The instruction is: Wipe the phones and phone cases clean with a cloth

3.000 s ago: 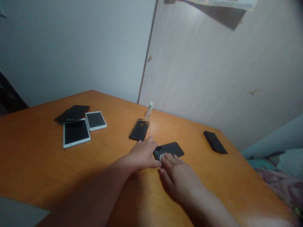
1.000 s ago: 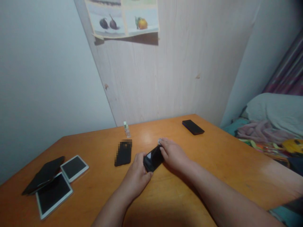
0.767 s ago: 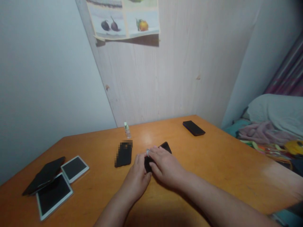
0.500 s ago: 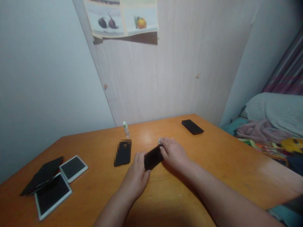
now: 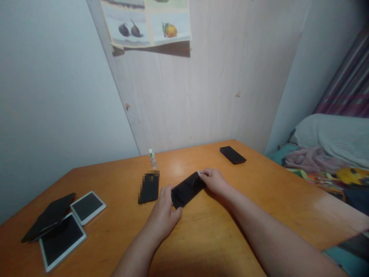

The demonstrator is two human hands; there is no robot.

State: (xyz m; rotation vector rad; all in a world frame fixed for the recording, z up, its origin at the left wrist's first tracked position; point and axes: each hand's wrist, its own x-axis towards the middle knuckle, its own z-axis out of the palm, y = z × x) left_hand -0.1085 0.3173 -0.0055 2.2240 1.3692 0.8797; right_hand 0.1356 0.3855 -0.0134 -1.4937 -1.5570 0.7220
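Note:
A black smartphone lies tilted at mid-table, its dark screen facing up. My left hand is closed on the near left end of the phone, thumb along the lower edge and fingers at the upper one. At the phone's far right corner, my right hand has its fingers pinched together on a small whitish piece. Most of that piece is hidden under the fingers, so its kind is unclear. Left of the phone rests another black phone, partly pixelated, with a small clear bottle behind it.
Two white-framed tablets and a dark folding case overlap at the table's left. One more dark phone lies near the back right edge of the wooden table. Beyond the right edge is a bed with rumpled bedding.
My right hand has slid off the phone's face to its far right corner, uncovering more of the screen. The fingers have drawn together around the whitish piece. My left hand keeps its hold.

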